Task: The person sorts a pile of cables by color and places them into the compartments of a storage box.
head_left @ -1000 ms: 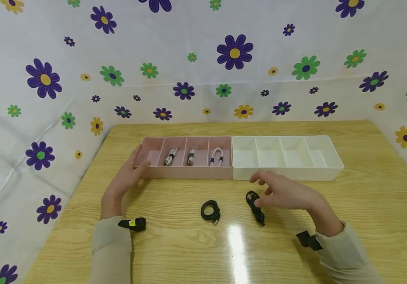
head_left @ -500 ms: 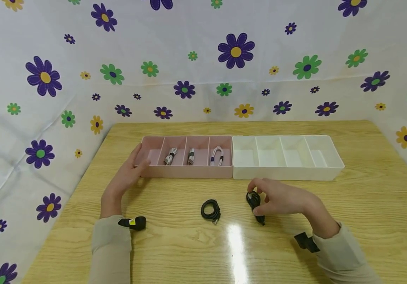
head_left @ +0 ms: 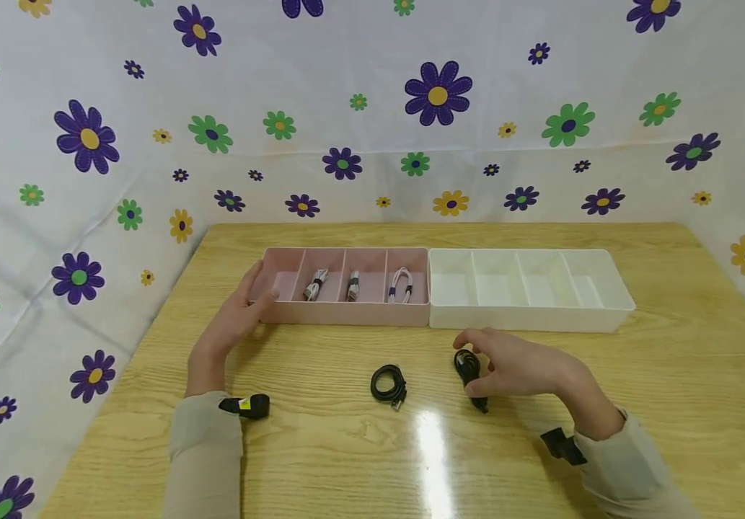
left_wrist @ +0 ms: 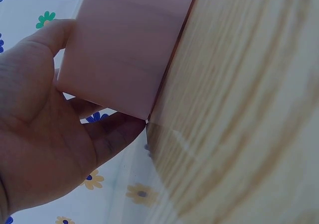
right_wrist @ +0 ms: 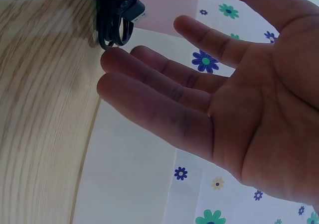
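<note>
My left hand point(head_left: 232, 321) holds the left end of a pink divided organizer box point(head_left: 346, 313). In the left wrist view the thumb lies at its upper edge and the fingers point(left_wrist: 117, 134) along its end wall. My right hand point(head_left: 518, 366) hovers around a bundled black cable point(head_left: 465, 362) on the table, thumb and fingertips on either side of it. From the right wrist, the fingers point(right_wrist: 154, 109) look fairly straight and spread, tips near the cable and its USB plug point(right_wrist: 133, 10). A second coiled black cable point(head_left: 401, 393) lies left of it.
White bundled cables point(head_left: 315, 285) sit in three compartments of the pink box. A white divided box point(head_left: 528, 318) stands end to end with it on the right. Behind the wooden table point(head_left: 320, 461) hangs a flower-patterned cloth point(head_left: 372, 65).
My right hand has come down and closer around the bundled black cable, mostly in the first half second. My left hand keeps its place on the pink box. The head view shifts slightly.
</note>
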Demonstrator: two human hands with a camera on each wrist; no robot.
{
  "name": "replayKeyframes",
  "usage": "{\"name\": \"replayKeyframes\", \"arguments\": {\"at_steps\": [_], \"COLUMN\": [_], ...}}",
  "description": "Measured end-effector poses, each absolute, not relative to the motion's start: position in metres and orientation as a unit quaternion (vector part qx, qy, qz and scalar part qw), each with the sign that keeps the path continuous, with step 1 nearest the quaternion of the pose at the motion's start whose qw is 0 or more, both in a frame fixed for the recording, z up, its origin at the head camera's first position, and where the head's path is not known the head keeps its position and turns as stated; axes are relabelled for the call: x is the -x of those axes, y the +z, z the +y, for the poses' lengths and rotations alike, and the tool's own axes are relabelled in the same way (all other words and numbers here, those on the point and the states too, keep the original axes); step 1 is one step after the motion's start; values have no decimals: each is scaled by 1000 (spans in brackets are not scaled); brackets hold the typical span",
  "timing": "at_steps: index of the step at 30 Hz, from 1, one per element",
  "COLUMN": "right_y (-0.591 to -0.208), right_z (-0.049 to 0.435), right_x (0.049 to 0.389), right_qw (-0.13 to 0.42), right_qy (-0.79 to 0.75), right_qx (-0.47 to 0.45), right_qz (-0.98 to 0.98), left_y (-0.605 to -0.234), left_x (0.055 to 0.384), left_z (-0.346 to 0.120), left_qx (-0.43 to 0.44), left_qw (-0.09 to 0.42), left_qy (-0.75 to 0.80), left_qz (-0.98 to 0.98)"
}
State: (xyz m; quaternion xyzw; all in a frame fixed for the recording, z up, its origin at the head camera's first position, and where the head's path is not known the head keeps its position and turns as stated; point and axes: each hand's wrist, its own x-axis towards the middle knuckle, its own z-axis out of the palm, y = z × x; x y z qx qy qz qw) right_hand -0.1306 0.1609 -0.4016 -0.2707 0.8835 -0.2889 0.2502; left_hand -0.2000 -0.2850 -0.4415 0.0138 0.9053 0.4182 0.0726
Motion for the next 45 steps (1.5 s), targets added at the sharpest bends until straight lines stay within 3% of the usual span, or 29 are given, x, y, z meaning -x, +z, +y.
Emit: {"name": "replayKeyframes", "arguments": {"at_steps": [6,20,45], "right_y": [-400,-410,-419], "right_z": [163,161,156], "right_x": [125,116,118], "right_qw": [235,268,224], "right_qy": [-277,-307,-272], "right_qx": [268,273,284], "right_qz": [892,872,892], "left_y": [-445,-442,-443], "left_x": [202,198,201], "left_z": [-284,-285,-284], "left_qx": [-11,-19,-13], "left_qw": [77,73,72], "left_qy": [431,414,422], "left_qz": [899,907,904]}}
